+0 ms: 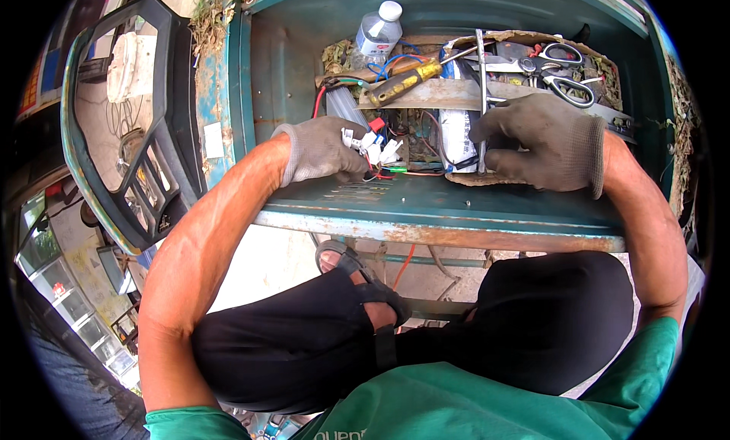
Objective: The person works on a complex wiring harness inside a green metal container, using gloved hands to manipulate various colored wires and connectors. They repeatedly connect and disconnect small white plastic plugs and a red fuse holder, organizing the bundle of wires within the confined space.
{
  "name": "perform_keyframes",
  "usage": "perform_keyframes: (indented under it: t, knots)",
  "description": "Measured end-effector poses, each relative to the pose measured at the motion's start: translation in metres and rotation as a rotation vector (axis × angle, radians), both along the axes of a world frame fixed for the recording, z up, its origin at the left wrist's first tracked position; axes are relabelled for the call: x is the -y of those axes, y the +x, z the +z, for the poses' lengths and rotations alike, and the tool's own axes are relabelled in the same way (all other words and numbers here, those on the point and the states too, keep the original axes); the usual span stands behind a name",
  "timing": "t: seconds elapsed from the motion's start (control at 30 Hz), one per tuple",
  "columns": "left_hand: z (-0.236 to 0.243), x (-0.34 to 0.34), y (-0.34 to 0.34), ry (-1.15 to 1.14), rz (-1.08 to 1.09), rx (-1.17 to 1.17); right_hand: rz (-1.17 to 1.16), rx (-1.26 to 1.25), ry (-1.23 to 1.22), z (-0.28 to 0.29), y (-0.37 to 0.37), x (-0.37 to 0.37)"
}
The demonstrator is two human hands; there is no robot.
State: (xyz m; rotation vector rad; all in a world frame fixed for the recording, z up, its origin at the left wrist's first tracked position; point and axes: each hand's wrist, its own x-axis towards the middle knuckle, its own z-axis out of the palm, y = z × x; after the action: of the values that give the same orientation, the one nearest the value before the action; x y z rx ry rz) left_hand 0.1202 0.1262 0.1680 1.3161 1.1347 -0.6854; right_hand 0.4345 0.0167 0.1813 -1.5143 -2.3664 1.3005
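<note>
My gloved left hand [323,151] is closed around white plastic connectors [372,147] with thin wires, beside a red connector [377,124]. My gloved right hand [532,147] has bent fingers apart, touching near an upright metal rod [482,67] and a white packet [456,136]. A yellow-and-black screwdriver [408,82] lies across a flat metal strip [525,90]. Two pairs of scissors [561,54] lie on torn cardboard at the right. A clear bottle [378,37] with a white cap stands at the back of the rusty teal metal box [289,75].
A black frame with bars [137,181] is left of the box. The box's front rim [441,231] runs above my bent knees. An orange cable [407,261] hangs below it. Another person's denim-clad leg [68,341] appears at the lower left. Dry debris [673,136] lines the right edge.
</note>
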Motion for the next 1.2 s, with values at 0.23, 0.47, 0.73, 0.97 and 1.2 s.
perform_keyframes:
  t: [0.23, 0.47, 0.73, 0.97, 1.2]
  knots:
    - [-0.005, -0.001, 0.002, -0.006, 0.162, 0.074, -0.018, -0.019, 0.029, 0.005, 0.002, -0.001]
    - [-0.008, -0.003, 0.003, 0.037, 0.178, 0.05, -0.038, -0.01, 0.036, 0.003, 0.003, -0.001]
    - [-0.009, -0.001, 0.007, 0.109, 0.125, -0.049, -0.047, -0.014, 0.017, 0.004, 0.004, -0.002]
    - [-0.011, -0.001, 0.008, 0.13, 0.139, -0.084, -0.053, -0.029, 0.025, 0.003, 0.006, -0.002]
    - [-0.014, 0.0, 0.003, 0.225, -0.091, -0.054, -0.042, -0.111, 0.014, 0.002, 0.004, -0.004]
